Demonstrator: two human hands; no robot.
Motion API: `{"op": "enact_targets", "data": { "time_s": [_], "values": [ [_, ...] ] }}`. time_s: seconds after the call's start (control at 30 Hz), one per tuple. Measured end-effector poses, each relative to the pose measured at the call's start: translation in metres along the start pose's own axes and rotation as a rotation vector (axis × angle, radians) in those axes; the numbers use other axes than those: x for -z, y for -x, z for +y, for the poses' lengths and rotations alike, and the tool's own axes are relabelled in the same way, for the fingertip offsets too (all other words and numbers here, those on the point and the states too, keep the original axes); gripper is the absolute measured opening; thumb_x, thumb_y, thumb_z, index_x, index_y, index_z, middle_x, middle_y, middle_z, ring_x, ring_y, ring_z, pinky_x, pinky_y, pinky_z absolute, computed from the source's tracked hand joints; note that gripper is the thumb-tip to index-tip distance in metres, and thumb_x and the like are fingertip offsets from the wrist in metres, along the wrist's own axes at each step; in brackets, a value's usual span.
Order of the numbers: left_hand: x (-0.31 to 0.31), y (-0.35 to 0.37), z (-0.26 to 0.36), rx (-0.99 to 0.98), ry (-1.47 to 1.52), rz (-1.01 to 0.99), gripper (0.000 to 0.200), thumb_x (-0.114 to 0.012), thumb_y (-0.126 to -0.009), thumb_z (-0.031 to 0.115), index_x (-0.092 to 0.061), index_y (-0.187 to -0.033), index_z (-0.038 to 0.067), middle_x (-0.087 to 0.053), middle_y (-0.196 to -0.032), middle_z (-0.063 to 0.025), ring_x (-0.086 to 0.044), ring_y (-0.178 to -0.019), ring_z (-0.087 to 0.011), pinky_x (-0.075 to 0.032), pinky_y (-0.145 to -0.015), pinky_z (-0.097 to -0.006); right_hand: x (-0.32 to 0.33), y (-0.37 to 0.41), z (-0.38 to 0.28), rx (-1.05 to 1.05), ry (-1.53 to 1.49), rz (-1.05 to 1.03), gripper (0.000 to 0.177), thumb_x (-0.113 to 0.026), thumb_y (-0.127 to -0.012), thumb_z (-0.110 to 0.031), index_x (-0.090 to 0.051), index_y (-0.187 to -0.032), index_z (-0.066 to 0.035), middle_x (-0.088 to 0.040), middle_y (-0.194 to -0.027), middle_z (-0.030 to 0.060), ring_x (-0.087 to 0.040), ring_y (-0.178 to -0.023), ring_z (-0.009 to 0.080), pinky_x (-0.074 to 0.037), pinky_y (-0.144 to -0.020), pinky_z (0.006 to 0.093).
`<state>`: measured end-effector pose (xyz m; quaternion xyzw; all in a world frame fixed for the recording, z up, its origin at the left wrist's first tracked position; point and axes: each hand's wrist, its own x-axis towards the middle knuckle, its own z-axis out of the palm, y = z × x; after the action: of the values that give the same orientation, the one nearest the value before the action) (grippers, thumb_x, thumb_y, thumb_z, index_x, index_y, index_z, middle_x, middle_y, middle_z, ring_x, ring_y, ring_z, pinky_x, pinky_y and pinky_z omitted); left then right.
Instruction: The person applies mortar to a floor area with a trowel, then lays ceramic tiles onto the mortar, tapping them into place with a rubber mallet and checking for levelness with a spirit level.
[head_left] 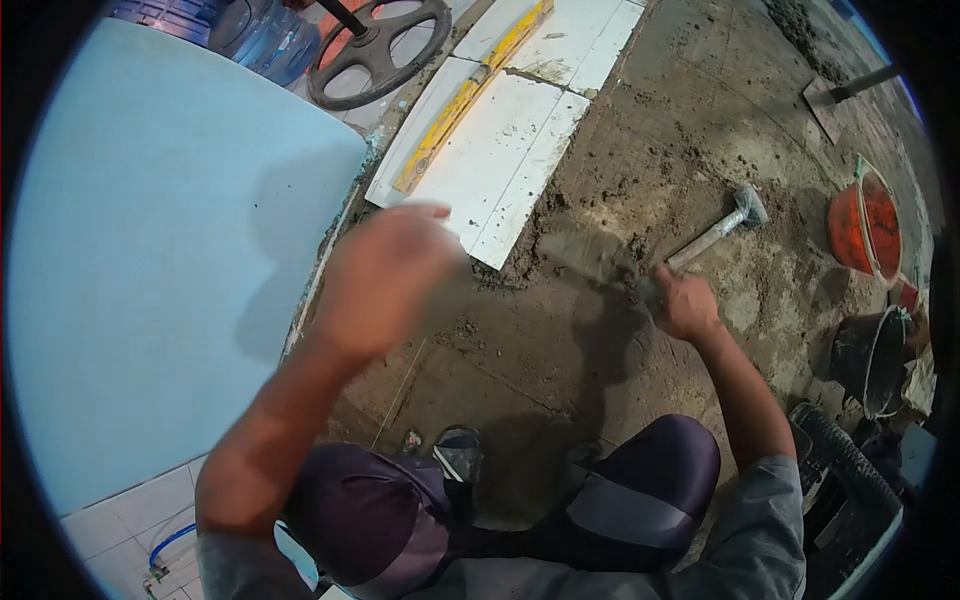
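Observation:
My right hand (685, 303) is closed around the handle of a trowel, most of which the fingers hide. The motion-smeared trowel blade (585, 257) points left, over the wet mortar (520, 262) by the tile edge. Just beyond that hand lies a mallet (715, 230), its head turned away to the right. My left hand (390, 275) is blurred above the near end of the white tiles (515, 150); its fingers do not show clearly. On those tiles rests a long yellow spirit level (470, 100).
A pale blue panel (180, 260) fills the left. At the right stand an orange bucket (866, 225) and a black bucket (868, 362). A long-handled flat tool (828, 105) lies at far right. A dark handwheel (380, 55) is at the top. A string (400, 392) crosses the rough floor.

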<state>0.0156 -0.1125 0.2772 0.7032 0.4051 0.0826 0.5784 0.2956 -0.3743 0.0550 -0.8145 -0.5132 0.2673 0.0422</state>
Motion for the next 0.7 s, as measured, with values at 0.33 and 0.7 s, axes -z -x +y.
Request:
{"op": "enact_targets", "data": {
  "time_s": [0.33, 0.7],
  "values": [
    [-0.022, -0.145, -0.192, 0.123, -0.624, 0.073, 0.018, -0.069, -0.087, 0.02, -0.072, -0.089, 0.003, -0.07, -0.08, -0.0087, -0.066, -0.073, -0.0196, -0.052, -0.067, -0.0367, -0.011, 0.046, 0.034, -0.328, -0.121, 0.254, 0.043, -0.071, -0.089, -0.026, -0.06, -0.122, 0.0, -0.069, -0.105, 0.0263, -0.066, -0.101, 0.0459, -0.051, -0.088, 0.0525],
    [-0.067, -0.13, -0.258, 0.682, 0.348, 0.082, 0.03, -0.062, -0.094, 0.01, -0.061, -0.12, -0.005, -0.068, -0.105, -0.0146, -0.07, -0.084, -0.0244, -0.06, -0.072, -0.0327, 0.001, 0.01, -0.078, -0.38, -0.655, 0.252, 0.044, -0.07, -0.094, -0.02, -0.06, -0.128, 0.005, -0.071, -0.092, 0.0137, -0.067, -0.071, 0.0187, -0.055, -0.065, 0.0365]
  ]
}}
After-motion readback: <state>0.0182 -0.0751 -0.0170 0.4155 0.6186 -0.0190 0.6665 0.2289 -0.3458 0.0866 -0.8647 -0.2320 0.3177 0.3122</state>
